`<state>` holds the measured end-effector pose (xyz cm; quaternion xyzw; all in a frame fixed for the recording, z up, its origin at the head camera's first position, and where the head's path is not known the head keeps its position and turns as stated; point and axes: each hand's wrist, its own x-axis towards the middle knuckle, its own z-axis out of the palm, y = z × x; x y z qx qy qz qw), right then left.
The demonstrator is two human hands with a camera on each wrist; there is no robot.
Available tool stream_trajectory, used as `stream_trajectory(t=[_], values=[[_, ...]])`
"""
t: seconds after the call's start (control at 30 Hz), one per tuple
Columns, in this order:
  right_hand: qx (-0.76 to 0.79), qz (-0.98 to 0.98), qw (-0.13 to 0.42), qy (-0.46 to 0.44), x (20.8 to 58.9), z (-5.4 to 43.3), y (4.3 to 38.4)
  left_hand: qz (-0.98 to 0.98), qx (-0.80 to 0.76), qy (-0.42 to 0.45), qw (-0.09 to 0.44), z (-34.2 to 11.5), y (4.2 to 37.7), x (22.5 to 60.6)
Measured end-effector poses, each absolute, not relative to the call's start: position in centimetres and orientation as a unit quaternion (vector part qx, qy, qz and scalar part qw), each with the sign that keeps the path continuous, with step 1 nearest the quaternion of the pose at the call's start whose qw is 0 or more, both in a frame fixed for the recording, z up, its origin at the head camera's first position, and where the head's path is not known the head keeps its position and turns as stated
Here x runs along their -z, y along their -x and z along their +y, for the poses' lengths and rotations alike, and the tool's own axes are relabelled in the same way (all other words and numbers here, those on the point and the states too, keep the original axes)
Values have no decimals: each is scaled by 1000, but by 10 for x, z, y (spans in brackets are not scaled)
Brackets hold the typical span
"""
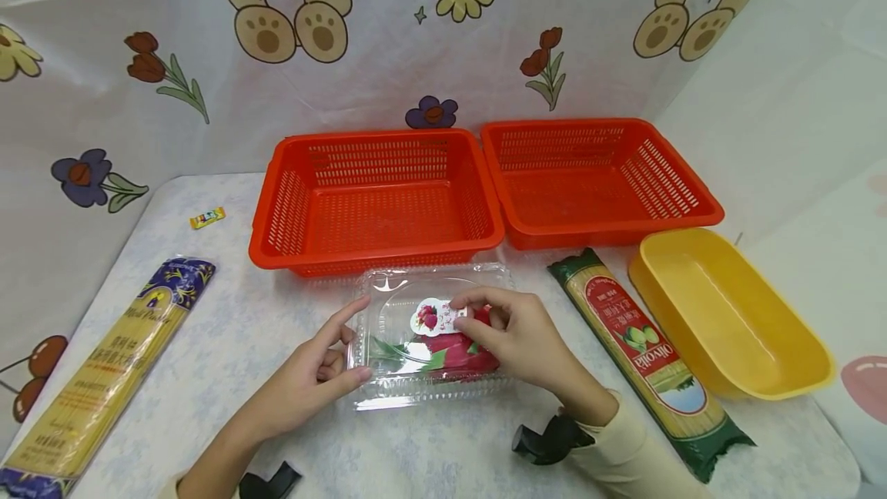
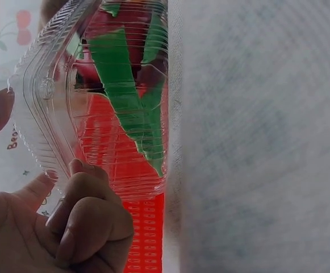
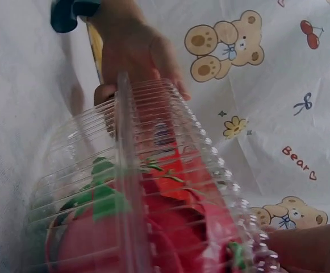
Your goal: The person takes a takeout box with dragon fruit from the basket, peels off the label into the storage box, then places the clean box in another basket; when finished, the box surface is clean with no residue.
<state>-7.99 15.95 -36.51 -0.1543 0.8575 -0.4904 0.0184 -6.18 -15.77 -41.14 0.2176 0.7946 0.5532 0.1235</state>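
right hand (image 1: 524, 333) — at the sticker (image 1: 427, 318)

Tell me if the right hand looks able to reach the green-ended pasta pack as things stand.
Probably yes: the green-ended pasta pack lies to the right of the right hand with nothing on top, though that hand is busy at the label.

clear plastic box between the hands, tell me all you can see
The clear plastic box is rectangular, with ribbed walls and a crimped rim. It looks closed and lies on the table, in front of the left red basket. A white label printed with red fruit sits on top; red and green contents show through. The left hand touches its left edge, and the right hand seems to pinch the label's right end.
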Motion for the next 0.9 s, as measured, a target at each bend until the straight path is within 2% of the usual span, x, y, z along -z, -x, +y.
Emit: stream_trajectory(t=[0.17,0.6,0.9], values=[[544,825,31,151,367,164,81,796,-552,-217,124,-158,62,413],[566,806,16,172,370,166,78,789,-561,-221,120,-160,61,414],[580,793,-20,183,363,177,67,789,-559,-223,123,-159,63,411]])
